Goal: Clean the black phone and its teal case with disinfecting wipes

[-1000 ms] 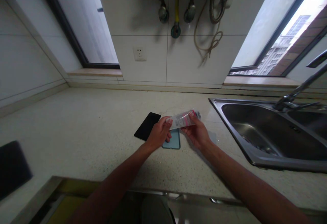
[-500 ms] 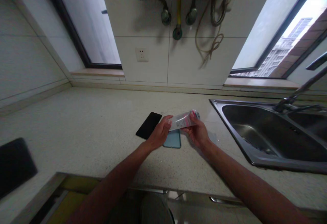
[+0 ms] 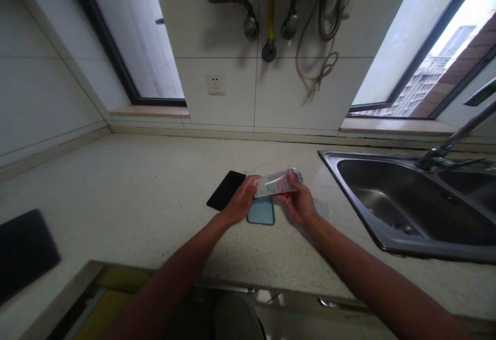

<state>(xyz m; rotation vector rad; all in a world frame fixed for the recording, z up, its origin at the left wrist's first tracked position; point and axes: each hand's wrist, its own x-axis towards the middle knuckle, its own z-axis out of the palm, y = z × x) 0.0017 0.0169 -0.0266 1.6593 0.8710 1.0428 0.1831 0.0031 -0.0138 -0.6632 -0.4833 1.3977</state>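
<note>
Both hands hold a clear plastic packet (image 3: 276, 184) with white and pink print, a little above the countertop. My left hand (image 3: 242, 200) pinches its left end with closed fingers. My right hand (image 3: 298, 203) grips its right end. Under the packet a light blue phone case (image 3: 261, 213) lies flat on the counter. A black phone (image 3: 226, 190) lies screen up just left of my left hand.
A steel sink (image 3: 406, 205) with a tap (image 3: 449, 146) fills the right side. The speckled countertop (image 3: 127, 190) stretches left to a black object (image 3: 23, 252) at its edge. A wall socket (image 3: 215, 84) and hoses (image 3: 287, 14) are on the back wall between two windows.
Both hands keep hold of the packet; it has tilted slightly and the hands have shifted a little. The phone and the case have stayed in place.
</note>
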